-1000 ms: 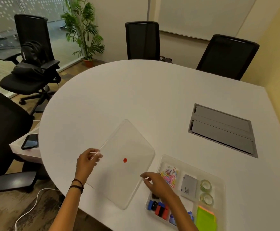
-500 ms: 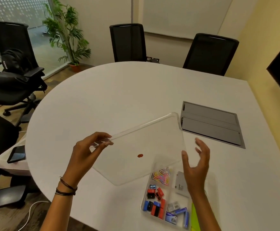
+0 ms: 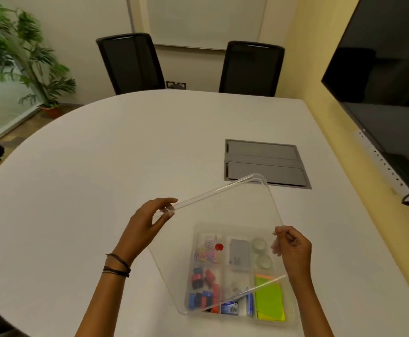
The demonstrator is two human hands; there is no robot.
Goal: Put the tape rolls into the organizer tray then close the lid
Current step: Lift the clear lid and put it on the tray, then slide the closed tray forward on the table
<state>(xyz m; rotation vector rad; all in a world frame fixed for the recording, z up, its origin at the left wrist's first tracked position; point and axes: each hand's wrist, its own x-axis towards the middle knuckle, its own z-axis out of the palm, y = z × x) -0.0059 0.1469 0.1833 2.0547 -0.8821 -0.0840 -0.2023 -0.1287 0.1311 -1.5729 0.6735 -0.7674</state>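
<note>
Hands hold a clear lid [image 3: 223, 222] above the organizer tray [image 3: 288, 319] at the lower right of the frame. Left hand [image 3: 147, 222] pinches the lid's far left corner. Right hand [image 3: 293, 246] pinches its right edge. Two tape rolls [image 3: 261, 252] sit in the tray's right side.

Table [image 3: 125, 154]: white top, rounded along its left edge, straight along the right. Set flush into the surface, right of centre: grey cable hatch [image 3: 265, 164], two panels. On the near right part of the top: clear organizer tray [image 3: 293, 314], divided into compartments and filled with small stationery. Rest of the surface bare.
</note>
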